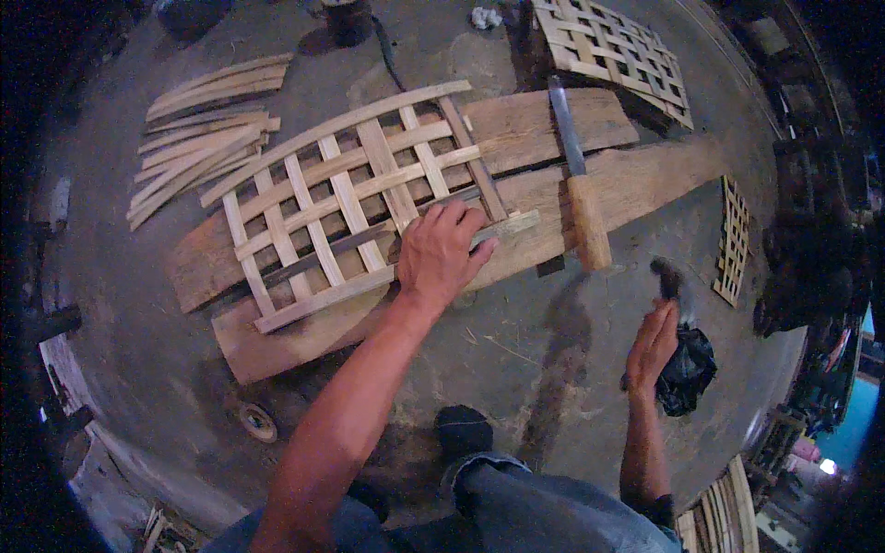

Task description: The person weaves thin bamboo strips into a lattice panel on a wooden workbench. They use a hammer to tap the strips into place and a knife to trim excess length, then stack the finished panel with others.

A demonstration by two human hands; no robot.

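Note:
A woven lattice of flat wooden strips [350, 198] lies across two rough planks [525, 247]. My left hand [441, 247] is closed over its near edge strip, towards the right end, with the fingertips curled and partly hidden. To the right, above the floor, my right hand [653, 346] is wrapped round a hammer, whose dark head [666, 275] sticks out past the fingers and looks blurred. A long knife with a thick wooden handle [587, 221] rests across the planks, right of the lattice.
Loose wooden strips [207, 152] lie at the far left. Other lattices stand at the far right [613, 51] and the right [733, 241]. A black plastic bag [689, 370] sits beside my right hand. A round ring-shaped object [258, 421] lies near left. More strips [724, 511] are at lower right.

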